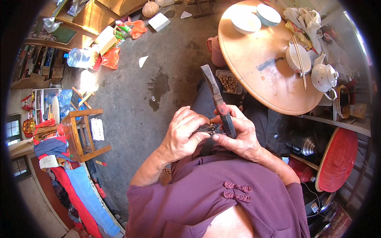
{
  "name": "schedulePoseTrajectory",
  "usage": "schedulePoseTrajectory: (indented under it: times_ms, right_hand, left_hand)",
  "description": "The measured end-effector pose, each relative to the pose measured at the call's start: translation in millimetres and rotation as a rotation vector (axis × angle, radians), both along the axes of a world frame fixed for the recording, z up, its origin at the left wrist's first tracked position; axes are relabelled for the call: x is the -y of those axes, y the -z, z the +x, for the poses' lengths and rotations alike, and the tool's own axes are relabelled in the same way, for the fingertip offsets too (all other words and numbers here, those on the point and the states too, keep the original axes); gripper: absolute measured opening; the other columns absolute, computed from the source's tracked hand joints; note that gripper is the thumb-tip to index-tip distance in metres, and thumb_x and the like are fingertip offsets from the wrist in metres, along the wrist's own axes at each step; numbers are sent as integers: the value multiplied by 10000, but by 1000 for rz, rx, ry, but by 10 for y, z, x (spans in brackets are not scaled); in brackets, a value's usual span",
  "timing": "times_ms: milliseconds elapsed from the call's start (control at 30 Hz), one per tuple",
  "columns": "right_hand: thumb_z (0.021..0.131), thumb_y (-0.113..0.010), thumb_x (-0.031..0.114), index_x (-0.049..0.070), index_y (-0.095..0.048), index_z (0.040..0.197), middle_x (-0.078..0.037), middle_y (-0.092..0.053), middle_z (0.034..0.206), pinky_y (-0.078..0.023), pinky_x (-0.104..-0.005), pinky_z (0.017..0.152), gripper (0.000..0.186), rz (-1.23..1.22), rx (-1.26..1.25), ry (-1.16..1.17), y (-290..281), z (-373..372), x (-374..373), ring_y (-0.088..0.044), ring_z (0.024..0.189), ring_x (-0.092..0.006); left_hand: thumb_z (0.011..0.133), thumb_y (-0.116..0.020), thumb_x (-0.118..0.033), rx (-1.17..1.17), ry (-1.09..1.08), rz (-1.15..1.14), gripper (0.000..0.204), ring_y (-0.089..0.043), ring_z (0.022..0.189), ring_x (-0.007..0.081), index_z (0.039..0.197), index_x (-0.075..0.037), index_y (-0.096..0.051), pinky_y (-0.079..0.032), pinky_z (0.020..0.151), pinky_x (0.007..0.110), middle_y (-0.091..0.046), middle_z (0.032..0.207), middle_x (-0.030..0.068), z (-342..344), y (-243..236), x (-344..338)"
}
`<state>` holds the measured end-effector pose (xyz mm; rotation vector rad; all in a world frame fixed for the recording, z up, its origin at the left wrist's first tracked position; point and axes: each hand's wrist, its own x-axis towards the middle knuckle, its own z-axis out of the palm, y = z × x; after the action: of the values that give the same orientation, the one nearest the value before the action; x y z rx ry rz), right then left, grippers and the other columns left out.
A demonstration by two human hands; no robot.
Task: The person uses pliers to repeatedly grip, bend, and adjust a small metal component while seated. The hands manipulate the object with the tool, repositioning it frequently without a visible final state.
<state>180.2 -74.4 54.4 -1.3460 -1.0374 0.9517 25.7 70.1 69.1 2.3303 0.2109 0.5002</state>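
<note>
A person in a purple top (178, 198) works with both hands over the lap, at the centre of the dial, above a grey floor (135, 131). The left hand (183, 135), on the 9 o'clock side, has its grip closed on a small dark metal piece (205, 129), pinched between thumb and fingers. The right hand (245, 135), on the 3 o'clock side, has its grip clenched round the dark end of a long tool (217, 97), whose flat metal end points to 11 o'clock. Whether tool and piece touch cannot be told. At 1 o'clock, a round tan surface (254, 85) carries two pale bowls (245, 24); toward 2 o'clock stand a bowl with chopsticks (292, 62) and a white teapot (322, 77). Between 12 and 1, a basket of tan pieces (230, 93) sits near the surface's edge; a wooden stool (72, 137) is at 9 o'clock
</note>
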Motion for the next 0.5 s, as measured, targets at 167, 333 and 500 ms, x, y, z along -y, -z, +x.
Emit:
schedulePoseTrajectory:
  times_ms: [167, 333, 500]
  right_hand:
    - [758, -771, 121, 0, -654, 1062, -152, -533, 1216, -456, -360, 924, 347, -55, -46, -44, -24, 23, 12, -537, 1126, -253]
    - [763, -780, 144, 11, -628, 1045, -130, -523, 1193, -462, -350, 904, 347, -22, -60, -61, 31, -4, 11, -540, 1105, -236]
    - [764, -781, 150, 21, -612, 1075, -126, -513, 1190, -451, -352, 918, 377, 36, 19, -117, 40, 43, -11, -537, 1099, -250]
  left_hand:
    - [652, -784, -70, -62, 8, -157, 446, -612, 862, 269, 1041, -36, -567, -414, 966, 462, -629, 888, 76, -56, 2, -34]
    - [670, -773, -72, 2, 94, -152, 426, -605, 883, 285, 1040, -48, -565, -415, 965, 471, -629, 909, 78, -41, 69, -90]
    - [769, -737, -165, -14, 116, -207, 342, -604, 956, 319, 1038, -39, -567, -387, 1012, 497, -653, 945, 103, -50, 91, -89]
